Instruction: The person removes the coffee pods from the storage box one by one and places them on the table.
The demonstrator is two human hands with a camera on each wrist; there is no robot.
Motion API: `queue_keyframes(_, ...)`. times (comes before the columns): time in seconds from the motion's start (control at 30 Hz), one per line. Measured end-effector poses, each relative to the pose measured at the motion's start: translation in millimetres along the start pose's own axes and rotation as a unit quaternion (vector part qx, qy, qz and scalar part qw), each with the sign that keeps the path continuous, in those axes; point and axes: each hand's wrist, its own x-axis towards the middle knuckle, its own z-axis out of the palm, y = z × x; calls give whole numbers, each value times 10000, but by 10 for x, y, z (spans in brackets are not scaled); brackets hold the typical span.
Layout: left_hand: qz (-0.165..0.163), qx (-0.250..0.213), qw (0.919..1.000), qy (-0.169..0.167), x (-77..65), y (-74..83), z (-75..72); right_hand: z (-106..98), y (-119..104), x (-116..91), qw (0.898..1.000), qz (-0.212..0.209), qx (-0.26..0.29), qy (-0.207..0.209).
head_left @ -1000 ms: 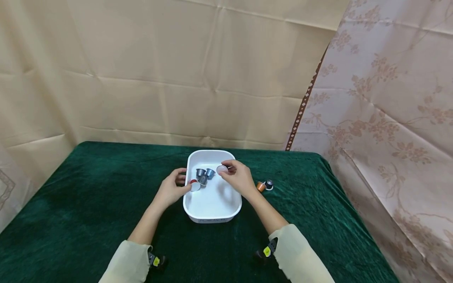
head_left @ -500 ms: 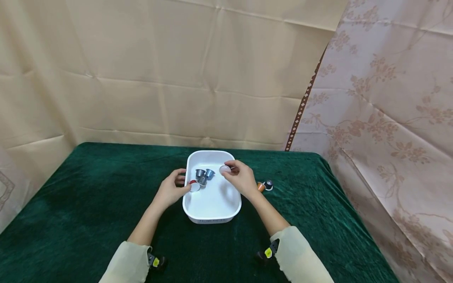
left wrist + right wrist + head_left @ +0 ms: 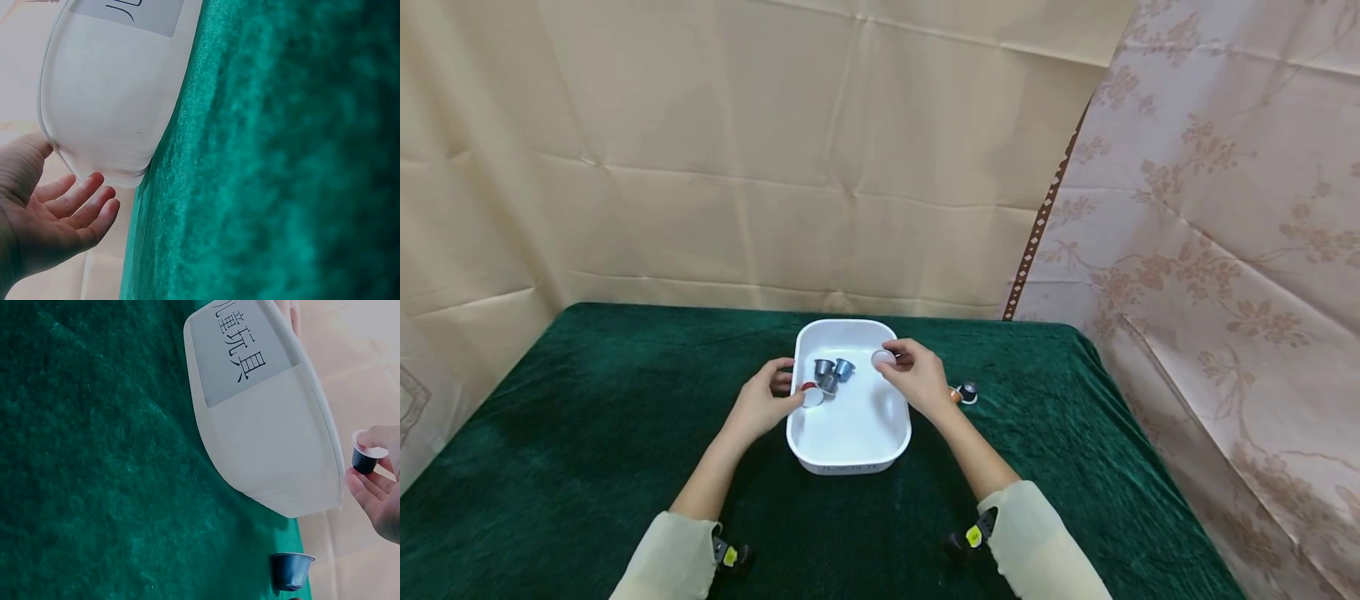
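A white plastic bin (image 3: pixel 850 446) stands on the cloth, with several coffee capsules toward its left side. Among them are a blue capsule (image 3: pixel 845 369), a dark grey capsule (image 3: pixel 823 367) and a red one partly hidden near a white lid (image 3: pixel 812 397). My left hand (image 3: pixel 763 402) grips the bin's left rim, thumb over the edge and fingers along the outer wall. Over the right side of the bin, my right hand (image 3: pixel 919 379) pinches a dark coffee capsule (image 3: pixel 363 462) by its pale lid and body, the lid (image 3: pixel 883 357) facing me.
Right of the bin, an orange capsule (image 3: pixel 955 396), partly covered by my right wrist, lies beside a dark capsule (image 3: pixel 969 392). Dark green cloth (image 3: pixel 625 417) covers the table. A label (image 3: pixel 240 347) is on the bin's near wall. Beige curtain (image 3: pixel 775 167) hangs behind the table.
My right hand has shifted slightly right with the capsule in its fingers, and its wrist now covers more of the orange capsule. The left hand keeps its place at the bin.
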Motion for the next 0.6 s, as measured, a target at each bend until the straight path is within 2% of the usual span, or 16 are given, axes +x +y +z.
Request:
queue_keyframes(0.33,-5,-36,10000,-12,-5,10,-3,-46,33,-2,10000,12,42,31)
queue_keyframes(0.6,34,-98,9999,-18,-20,27,-9,-89,38,-4,9998,180,96,-6)
